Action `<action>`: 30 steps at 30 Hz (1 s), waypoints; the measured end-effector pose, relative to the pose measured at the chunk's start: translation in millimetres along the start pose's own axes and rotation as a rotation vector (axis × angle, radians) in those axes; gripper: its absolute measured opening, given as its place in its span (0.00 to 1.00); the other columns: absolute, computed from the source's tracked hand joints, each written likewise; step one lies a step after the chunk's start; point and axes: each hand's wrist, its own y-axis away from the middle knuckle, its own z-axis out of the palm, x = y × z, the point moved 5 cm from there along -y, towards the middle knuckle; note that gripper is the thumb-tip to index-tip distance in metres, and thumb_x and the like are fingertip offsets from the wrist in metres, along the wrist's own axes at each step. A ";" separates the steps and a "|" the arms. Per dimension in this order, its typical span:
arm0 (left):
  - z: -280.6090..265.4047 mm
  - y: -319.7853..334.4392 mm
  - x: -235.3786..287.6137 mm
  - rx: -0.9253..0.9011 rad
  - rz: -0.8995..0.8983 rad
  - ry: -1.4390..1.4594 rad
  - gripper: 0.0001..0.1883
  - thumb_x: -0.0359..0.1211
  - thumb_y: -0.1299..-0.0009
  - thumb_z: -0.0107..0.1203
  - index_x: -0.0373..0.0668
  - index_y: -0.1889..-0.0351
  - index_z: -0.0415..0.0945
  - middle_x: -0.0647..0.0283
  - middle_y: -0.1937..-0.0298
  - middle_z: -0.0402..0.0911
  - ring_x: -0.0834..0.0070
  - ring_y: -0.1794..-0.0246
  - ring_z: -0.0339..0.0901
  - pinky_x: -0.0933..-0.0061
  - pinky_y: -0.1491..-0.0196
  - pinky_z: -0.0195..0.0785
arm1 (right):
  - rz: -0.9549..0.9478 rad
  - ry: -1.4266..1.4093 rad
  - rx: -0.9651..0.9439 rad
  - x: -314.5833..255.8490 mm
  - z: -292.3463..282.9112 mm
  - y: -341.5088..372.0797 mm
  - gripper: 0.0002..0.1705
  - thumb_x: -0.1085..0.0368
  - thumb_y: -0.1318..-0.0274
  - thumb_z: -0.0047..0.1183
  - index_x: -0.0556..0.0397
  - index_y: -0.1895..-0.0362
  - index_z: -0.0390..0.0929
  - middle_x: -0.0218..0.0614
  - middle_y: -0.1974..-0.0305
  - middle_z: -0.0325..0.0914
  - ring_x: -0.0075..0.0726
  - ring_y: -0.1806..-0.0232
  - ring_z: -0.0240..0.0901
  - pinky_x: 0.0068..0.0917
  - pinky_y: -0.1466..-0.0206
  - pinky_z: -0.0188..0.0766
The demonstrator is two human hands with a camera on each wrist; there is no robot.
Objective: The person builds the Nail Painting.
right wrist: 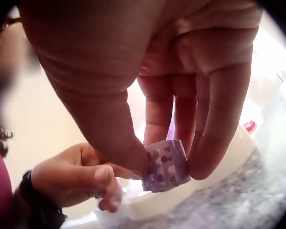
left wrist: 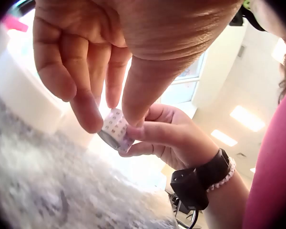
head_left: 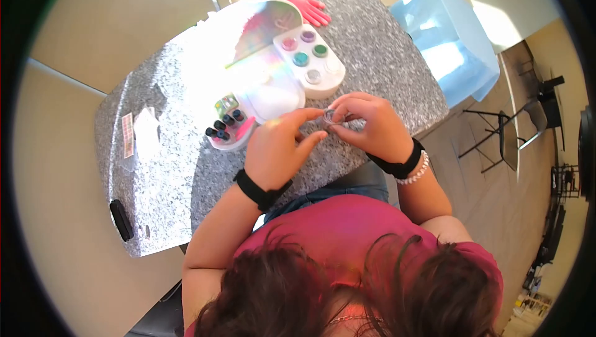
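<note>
A small round roll with a pale, patterned band (head_left: 329,116) is pinched between the thumb and a finger of the right hand (head_left: 374,125), above the near part of the table. The right wrist view shows purplish marks on the roll (right wrist: 166,165), with the right hand (right wrist: 181,81) gripping its sides. The left hand (head_left: 273,149) has its thumb and index finger apart, the index tip close to the roll. In the left wrist view, the left hand's (left wrist: 109,57) fingertips are at the roll (left wrist: 116,130); whether they touch is unclear.
On the speckled table (head_left: 385,45) stand an opened white case (head_left: 329,85) with small coloured pots, and a tray (head_left: 233,145) of dark-capped bottles. Beyond lies a pink hand-shaped item (head_left: 304,7). Sheets (head_left: 147,135) and a black object (head_left: 121,220) lie left; a blue bin (head_left: 444,45) stands right.
</note>
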 end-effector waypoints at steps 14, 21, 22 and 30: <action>-94.3 49.9 9.0 0.575 0.035 0.094 0.22 0.30 0.36 0.80 0.47 0.43 0.89 0.61 0.53 0.94 0.71 0.62 0.91 0.63 0.56 0.84 | 0.016 -0.722 -0.345 -67.9 41.4 -83.9 0.24 0.73 0.38 0.75 0.63 0.41 0.81 0.40 0.49 0.89 0.32 0.47 0.90 0.31 0.47 0.91; -135.3 46.1 -21.0 0.570 0.146 0.201 0.22 0.38 0.30 0.80 0.44 0.41 0.90 0.63 0.52 0.93 0.76 0.55 0.86 0.70 0.46 0.79 | -0.041 -0.580 -0.220 -73.0 49.5 -111.2 0.25 0.68 0.38 0.72 0.64 0.39 0.83 0.43 0.57 0.92 0.30 0.57 0.91 0.29 0.51 0.89; -142.1 44.4 -26.8 0.555 0.161 0.301 0.21 0.40 0.28 0.79 0.44 0.41 0.90 0.62 0.50 0.93 0.74 0.52 0.85 0.68 0.43 0.78 | -0.056 -0.564 -0.203 -67.7 48.8 -118.3 0.26 0.68 0.38 0.72 0.65 0.38 0.83 0.43 0.57 0.92 0.30 0.58 0.91 0.29 0.52 0.88; -148.0 21.0 -72.6 0.387 0.169 -0.593 0.17 0.43 0.34 0.80 0.55 0.48 0.94 0.63 0.25 0.83 0.55 0.30 0.77 0.53 0.26 0.69 | -0.380 -0.199 -0.141 -58.9 48.5 -158.4 0.18 0.65 0.43 0.72 0.58 0.50 0.87 0.41 0.58 0.88 0.42 0.57 0.88 0.38 0.49 0.84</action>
